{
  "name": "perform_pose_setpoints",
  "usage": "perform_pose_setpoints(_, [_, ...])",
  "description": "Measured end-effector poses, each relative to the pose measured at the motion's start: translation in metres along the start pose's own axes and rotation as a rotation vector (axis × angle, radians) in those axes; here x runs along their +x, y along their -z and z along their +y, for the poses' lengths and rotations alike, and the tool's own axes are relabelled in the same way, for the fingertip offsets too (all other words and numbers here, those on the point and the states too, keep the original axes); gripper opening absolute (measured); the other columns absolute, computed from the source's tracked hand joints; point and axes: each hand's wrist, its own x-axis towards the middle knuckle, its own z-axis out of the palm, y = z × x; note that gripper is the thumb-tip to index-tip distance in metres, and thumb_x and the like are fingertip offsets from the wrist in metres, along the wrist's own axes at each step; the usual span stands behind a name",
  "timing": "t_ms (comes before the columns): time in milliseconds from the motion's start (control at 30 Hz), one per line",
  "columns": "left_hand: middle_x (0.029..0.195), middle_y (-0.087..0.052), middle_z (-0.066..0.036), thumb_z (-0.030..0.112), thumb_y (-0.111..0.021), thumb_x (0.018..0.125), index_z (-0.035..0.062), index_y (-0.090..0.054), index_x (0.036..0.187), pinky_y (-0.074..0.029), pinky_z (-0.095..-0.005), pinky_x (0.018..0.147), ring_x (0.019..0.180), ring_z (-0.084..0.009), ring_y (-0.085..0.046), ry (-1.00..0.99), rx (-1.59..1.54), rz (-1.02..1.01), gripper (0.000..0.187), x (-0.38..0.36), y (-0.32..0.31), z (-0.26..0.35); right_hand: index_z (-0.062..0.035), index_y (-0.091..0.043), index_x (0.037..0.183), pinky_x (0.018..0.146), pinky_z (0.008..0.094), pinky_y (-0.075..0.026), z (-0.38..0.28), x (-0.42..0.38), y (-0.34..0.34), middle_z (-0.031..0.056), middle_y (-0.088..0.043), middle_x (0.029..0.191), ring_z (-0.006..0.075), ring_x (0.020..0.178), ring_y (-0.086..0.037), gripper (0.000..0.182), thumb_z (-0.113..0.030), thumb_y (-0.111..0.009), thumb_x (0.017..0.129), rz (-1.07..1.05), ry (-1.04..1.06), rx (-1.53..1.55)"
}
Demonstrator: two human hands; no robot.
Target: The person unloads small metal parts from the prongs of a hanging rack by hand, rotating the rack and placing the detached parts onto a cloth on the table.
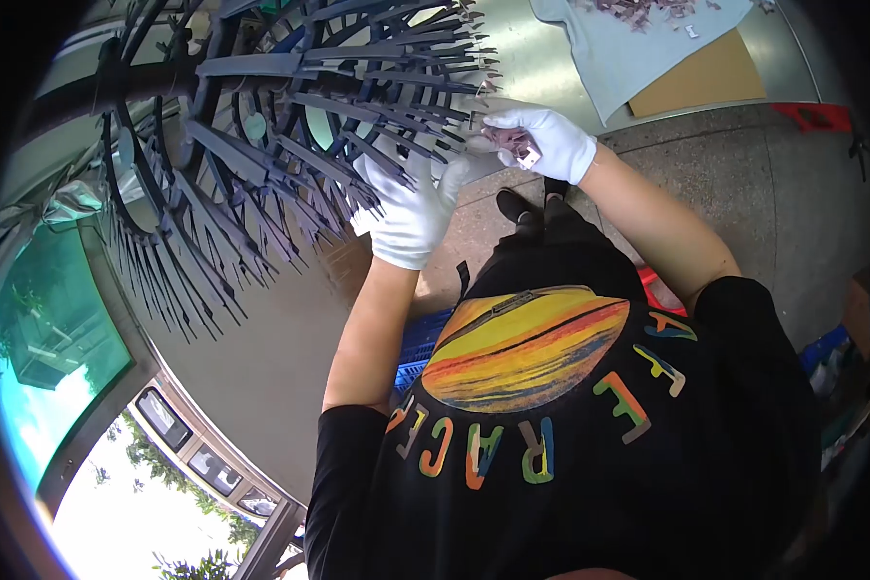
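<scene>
My left hand [411,213], in a white glove, is raised among the lower prongs of a dark rack [251,66]. Its thumb stands apart from the fingers, which are partly hidden by the prongs; I see nothing held in it. My right hand [556,143], also gloved in white, is closed around several small pinkish-purple metal pieces [512,145]. Its fingertips are close to the prong tips at the rack's right side. Similar small pieces [483,68] sit along the ends of the upper right prongs.
A metal table [793,58] at the top right bears a light blue cloth [609,58], brown cardboard [701,82] and a pile of small pieces [638,12]. A blue crate [420,343] stands left of my body. Red objects [812,117] lie at the right.
</scene>
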Motion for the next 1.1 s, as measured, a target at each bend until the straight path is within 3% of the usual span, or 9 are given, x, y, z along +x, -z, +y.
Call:
perform_pose_setpoints(167, [0.128,-0.041,-0.025,0.035,-0.066,0.082,0.0049,-0.041,0.132,-0.03,-0.058,0.098,0.116,-0.0472,-0.039,-0.042,-0.142,-0.222,0.063,0.012,0.024,0.042,-0.0065,-0.06,0.114,0.066,0.0196,-0.051,0.001,0.009,0.003,0.0033,-0.067,0.095,0.012,0.085,-0.066,0.029,-0.011,-0.061,0.085,-0.033,0.051,-0.174])
perform_pose_setpoints(367, [0.117,-0.051,-0.018,0.018,-0.067,0.079,0.0078,-0.055,0.113,-0.035,-0.0539,0.092,0.11,-0.0373,-0.049,0.086,-0.009,0.246,0.037,0.031,-0.035,0.027,-0.0053,-0.058,0.114,0.06,0.0195,-0.05,-0.005,0.016,0.016,0.0042,-0.065,0.099,0.0102,0.086,-0.065,0.028,-0.007,-0.059,0.086,-0.227,0.011,-0.08])
perform_pose_setpoints(467, [0.125,-0.05,-0.021,0.019,-0.067,0.08,0.0127,-0.059,0.114,-0.03,-0.0546,0.095,0.117,-0.0375,-0.043,0.164,-0.052,0.227,0.035,0.025,-0.041,0.023,-0.0054,-0.058,0.112,0.055,0.0201,-0.049,-0.006,0.015,0.002,0.0051,-0.066,0.101,0.0107,0.085,-0.065,0.026,-0.007,-0.059,0.086,-0.209,0.008,-0.106])
perform_pose_setpoints(600, [0.113,-0.054,-0.018,0.019,-0.062,0.084,0.0104,-0.062,0.101,-0.036,-0.0508,0.089,0.106,-0.0357,-0.048,0.019,0.255,0.092,0.019,0.028,-0.032,0.025,-0.0058,-0.059,0.108,0.054,0.0203,-0.048,-0.001,0.027,0.01,0.0047,-0.066,0.096,0.0104,0.084,-0.066,0.022,-0.007,-0.06,0.086,-0.24,0.014,-0.164])
perform_pose_setpoints(633, [0.114,-0.055,-0.015,0.021,-0.06,0.085,0.0097,-0.064,0.097,-0.036,-0.0486,0.09,0.109,-0.0347,-0.047,0.195,-0.134,0.069,0.017,0.033,-0.029,0.026,-0.006,-0.06,0.107,0.054,0.02,-0.047,-0.005,0.025,0.011,0.0043,-0.067,0.095,0.0102,0.083,-0.066,0.021,-0.007,-0.06,0.085,-0.219,-0.023,-0.205])
perform_pose_setpoints(733, [0.108,-0.057,-0.014,0.02,-0.06,0.084,0.0089,-0.064,0.094,-0.038,-0.0473,0.087,0.103,-0.0354,-0.05,0.238,-0.345,0.017,0.015,0.037,-0.024,0.019,-0.0065,-0.061,0.102,0.052,0.0185,-0.043,-0.003,0.04,0.029,0.0041,-0.067,0.094,0.0095,0.085,-0.066,0.019,-0.011,-0.061,0.084,-0.267,-0.084,-0.291])
perform_pose_setpoints(833, [0.094,-0.058,-0.017,0.013,-0.063,0.08,0.0068,-0.062,0.082,-0.041,-0.0461,0.077,0.089,-0.0366,-0.053,0.057,-0.325,0.019,0.007,0.032,-0.008,0.008,-0.0056,-0.062,0.106,0.05,0.0182,-0.04,-0.014,0.016,0.017,0.0059,-0.067,0.099,0.0101,0.086,-0.066,0.022,-0.011,-0.058,0.085,-0.344,-0.126,-0.428])
perform_pose_setpoints(967, [0.113,-0.054,-0.023,0.012,-0.064,0.08,0.0046,-0.061,0.092,-0.043,-0.0477,0.079,0.096,-0.04,-0.052,0.007,-0.048,0.029,0.014,-0.008,0.0,-0.006,-0.0017,-0.053,0.124,0.053,0.0221,-0.05,0.005,0.011,0.032,0.0083,-0.066,0.104,0.0129,0.088,-0.066,0.038,-0.009,-0.05,0.087,-0.221,-0.155,-0.208])
perform_pose_setpoints(1100, [0.118,-0.051,-0.026,0.023,-0.064,0.082,0.0003,-0.057,0.107,-0.04,-0.0523,0.086,0.105,-0.0444,-0.049,0.081,0.137,0.001,0.034,-0.01,0.006,0.02,-0.003,-0.062,0.108,0.05,0.0236,-0.048,0.022,0.009,0.016,0.0053,-0.068,0.088,0.0166,0.084,-0.068,0.025,-0.013,-0.057,0.087,-0.181,-0.23,0.039])
